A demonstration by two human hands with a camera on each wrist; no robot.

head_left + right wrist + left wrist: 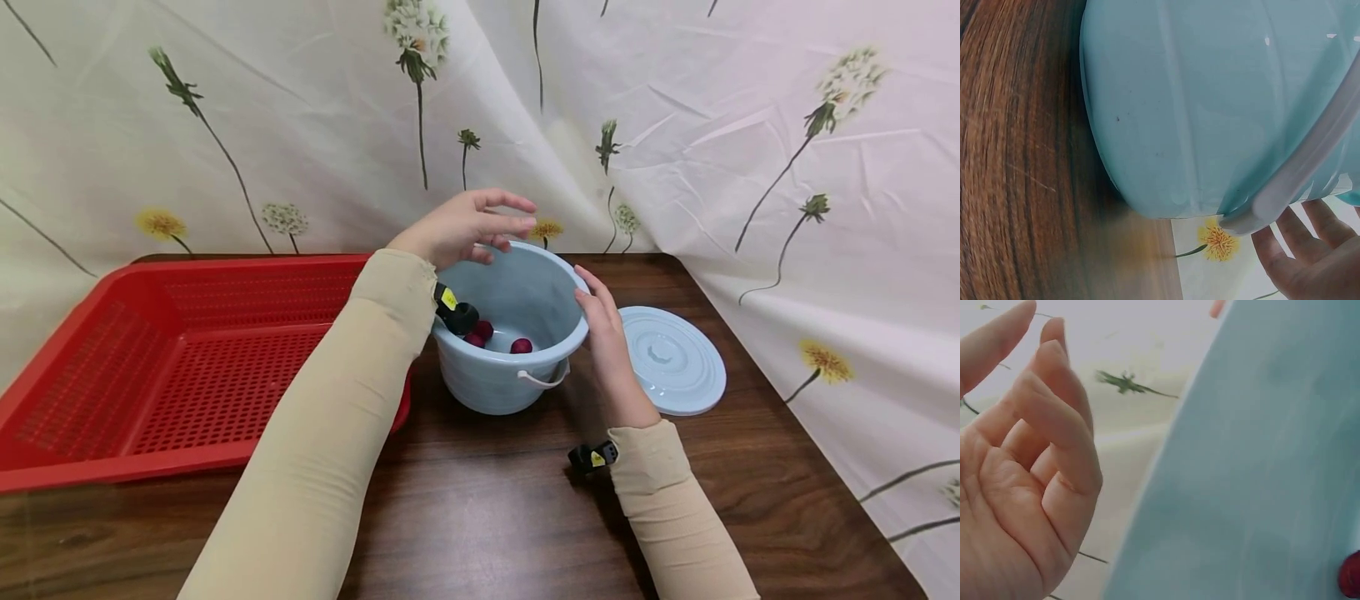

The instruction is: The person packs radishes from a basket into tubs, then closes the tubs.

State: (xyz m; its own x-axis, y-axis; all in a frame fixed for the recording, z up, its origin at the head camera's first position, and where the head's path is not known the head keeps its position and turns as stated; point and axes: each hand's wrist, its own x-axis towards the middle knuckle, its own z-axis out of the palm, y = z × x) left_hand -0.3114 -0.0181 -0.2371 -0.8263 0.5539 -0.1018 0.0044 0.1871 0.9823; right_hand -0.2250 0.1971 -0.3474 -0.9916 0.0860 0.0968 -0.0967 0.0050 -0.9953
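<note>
A light blue bucket with a pale handle stands upright on the table. Inside, on its floor, lie dark red round things that look like plums; one shows at the edge of the left wrist view. My left hand hovers over the bucket's back left rim, fingers loosely bent, palm bare in the left wrist view. At the right side of the rim, my right hand holds the bucket, with fingers against its outer wall; the thumb is out of sight in the right wrist view.
Left of the bucket sits a large red perforated basket, partly covered by my left sleeve. A light blue round lid lies on the dark wooden table to the right. Flowered cloth hangs behind.
</note>
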